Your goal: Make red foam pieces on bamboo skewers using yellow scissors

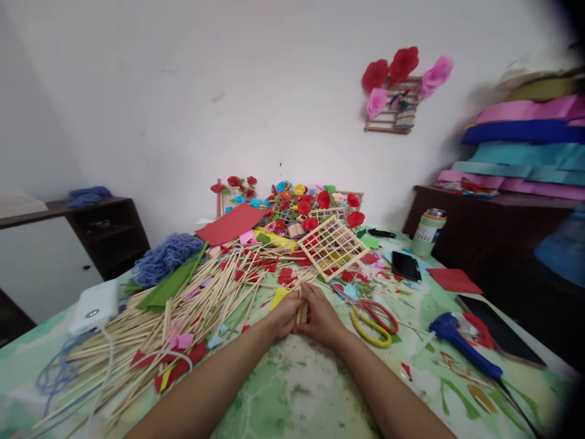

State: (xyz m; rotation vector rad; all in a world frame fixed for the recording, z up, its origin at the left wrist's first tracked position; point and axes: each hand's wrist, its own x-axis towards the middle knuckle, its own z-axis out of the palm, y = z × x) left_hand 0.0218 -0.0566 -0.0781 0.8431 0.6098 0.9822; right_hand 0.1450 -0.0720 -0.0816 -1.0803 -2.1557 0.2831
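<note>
Between my two hands, near the middle of the table, a small bundle of short wooden sticks [301,310] stands roughly upright. My left hand [287,314] is closed round its left side. From the right, my right hand [321,314] presses against the same bundle with bent fingers. A yellow paper scrap [279,298] lies just behind my left hand. Scissors with red and yellow handles [372,323] rest to the right of my right hand. Behind the hands, a wooden stick lattice [333,247] leans among paper flowers [304,208].
Many loose sticks [205,299] and blue yarn [167,259] cover the left side, beside a white box with a cable [95,306]. On the right are a blue glue gun [466,347], a phone [405,266], a dark tablet [503,332] and a green bottle [427,233].
</note>
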